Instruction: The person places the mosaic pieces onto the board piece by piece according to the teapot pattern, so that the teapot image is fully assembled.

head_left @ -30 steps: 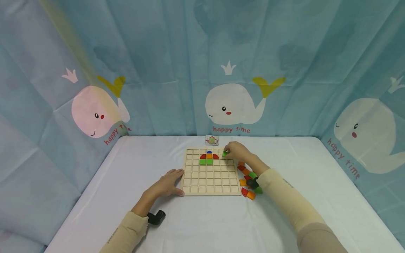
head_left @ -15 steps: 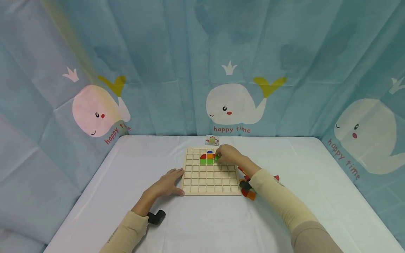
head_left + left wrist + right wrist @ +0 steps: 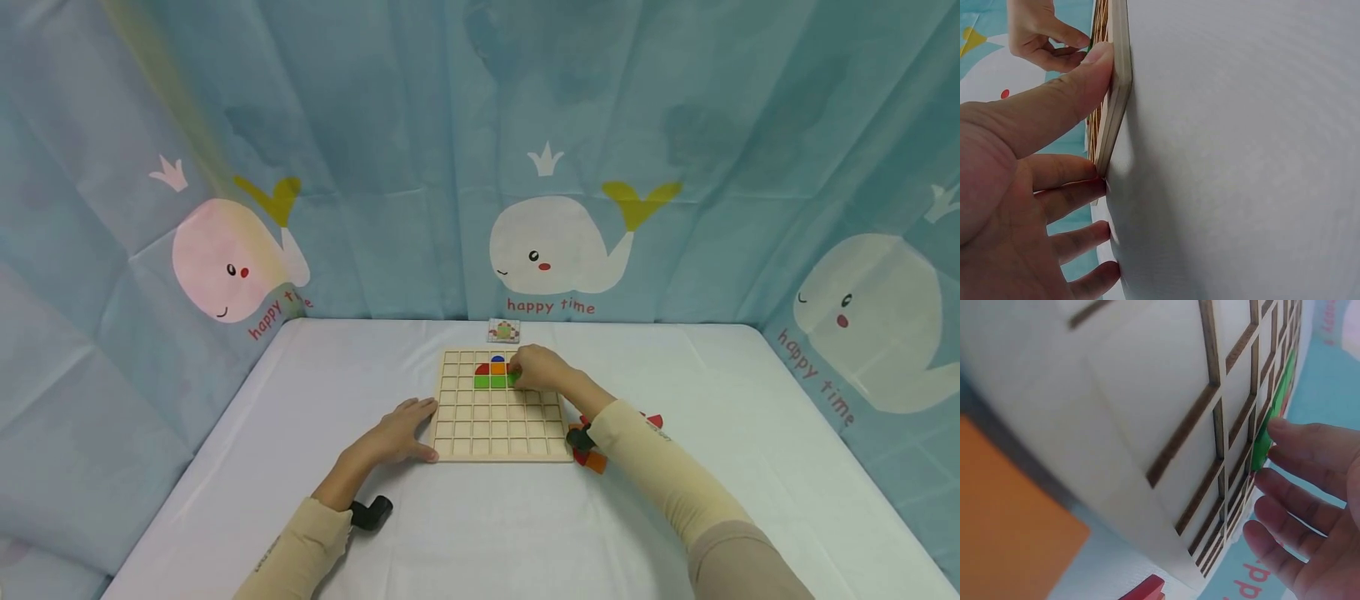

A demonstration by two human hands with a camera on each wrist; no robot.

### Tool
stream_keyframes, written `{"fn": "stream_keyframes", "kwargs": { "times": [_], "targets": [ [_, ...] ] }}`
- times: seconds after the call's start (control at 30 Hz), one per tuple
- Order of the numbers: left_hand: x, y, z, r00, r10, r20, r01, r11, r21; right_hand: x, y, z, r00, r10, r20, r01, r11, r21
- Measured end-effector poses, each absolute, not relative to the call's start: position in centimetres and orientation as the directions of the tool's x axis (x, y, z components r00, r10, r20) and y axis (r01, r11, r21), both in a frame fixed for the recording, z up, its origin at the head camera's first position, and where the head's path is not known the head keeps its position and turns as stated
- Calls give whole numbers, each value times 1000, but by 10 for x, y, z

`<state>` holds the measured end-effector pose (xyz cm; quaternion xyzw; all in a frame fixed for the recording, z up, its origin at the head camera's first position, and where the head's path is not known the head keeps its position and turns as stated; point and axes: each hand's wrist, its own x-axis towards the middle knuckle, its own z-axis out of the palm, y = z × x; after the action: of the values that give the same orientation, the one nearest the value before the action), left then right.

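A wooden grid board (image 3: 487,431) lies on the white table. Set in its upper cells are a blue half-round tile (image 3: 497,359), an orange square (image 3: 498,368), red quarter-round tiles (image 3: 482,369) and green tiles (image 3: 482,382). My right hand (image 3: 542,369) pinches another green tile (image 3: 1262,440) between its fingertips, right beside the green row; the hand partly covers the red tile on that side. My left hand (image 3: 396,435) rests at the board's left edge. Its thumb (image 3: 1094,69) touches the near corner, and the other fingers stretch out along the side.
Loose orange and red tiles (image 3: 596,462) lie right of the board, partly under my right forearm. A small picture card (image 3: 503,331) lies behind the board. Black wrist mounts (image 3: 372,513) sit at both wrists. A blue whale-print curtain (image 3: 420,250) encloses the table.
My right hand has moved left over the board with the green tile, then slightly lower to the cell beside the green row. The left hand has stayed at the board's edge.
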<state>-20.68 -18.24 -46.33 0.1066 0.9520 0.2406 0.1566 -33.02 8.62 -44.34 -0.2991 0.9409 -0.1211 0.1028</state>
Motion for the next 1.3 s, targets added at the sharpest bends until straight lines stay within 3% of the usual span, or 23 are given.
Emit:
{"fn": "stream_keyframes", "kwargs": {
  "times": [0.47, 0.73, 1.07, 1.3],
  "targets": [
    [-207, -181, -462, -932, 266, -246, 122, 869, 480, -330, 86, -447, -803, -578, -142, -520, 797, -307],
    [-207, -179, -464, -934, 260, -245, 121, 876, 466, -329, 100, -431, -800, -594, -90, -524, 763, -379],
    [-208, -180, -463, -933, 260, -248, 122, 878, 462, -324, 128, -409, -822, -568, -49, -519, 781, -348],
    [-208, -182, -463, -931, 276, -239, 134, 868, 478, -325, 147, -416, -874, -478, -89, -424, 838, -343]
  ]
}}
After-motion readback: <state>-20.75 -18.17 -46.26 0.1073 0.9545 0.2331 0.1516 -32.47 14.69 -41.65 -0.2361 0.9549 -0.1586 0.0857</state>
